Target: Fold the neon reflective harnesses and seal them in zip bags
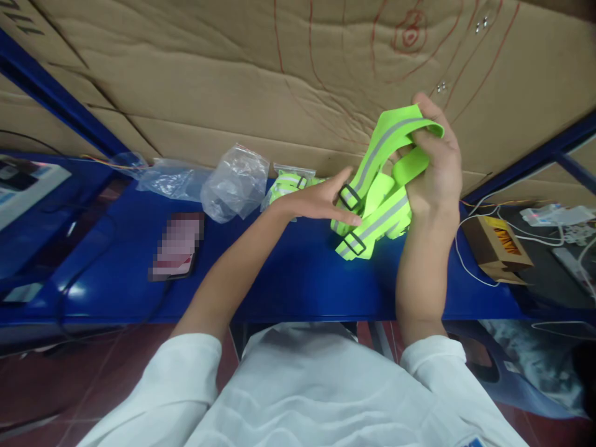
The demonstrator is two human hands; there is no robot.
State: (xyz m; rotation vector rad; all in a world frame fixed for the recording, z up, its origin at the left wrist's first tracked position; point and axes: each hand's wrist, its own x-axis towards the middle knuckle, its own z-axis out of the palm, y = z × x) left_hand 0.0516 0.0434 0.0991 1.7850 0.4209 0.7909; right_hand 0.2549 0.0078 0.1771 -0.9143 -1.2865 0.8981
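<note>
A bundle of neon yellow-green reflective straps (384, 214) with grey stripes and black slider buckles is gathered above the blue tabletop. My right hand (440, 161) is raised, its fingers closed around the upper loops of the straps. On the other side of the bundle is my left hand (321, 197), thumb and fingers spread apart. Its fingertips reach the straps beside a black buckle (349, 197); part of that contact is hidden. Behind my left wrist lies another yellow-green strap bundle (288, 184) in a clear plastic bag.
Crumpled clear plastic bags (237, 183) lie along the back edge of the blue table (298, 279). A phone (177, 245) rests at left. Cardboard (223, 74) stands behind the table. To the right are a small open cardboard box (500, 248) and white cables (459, 248).
</note>
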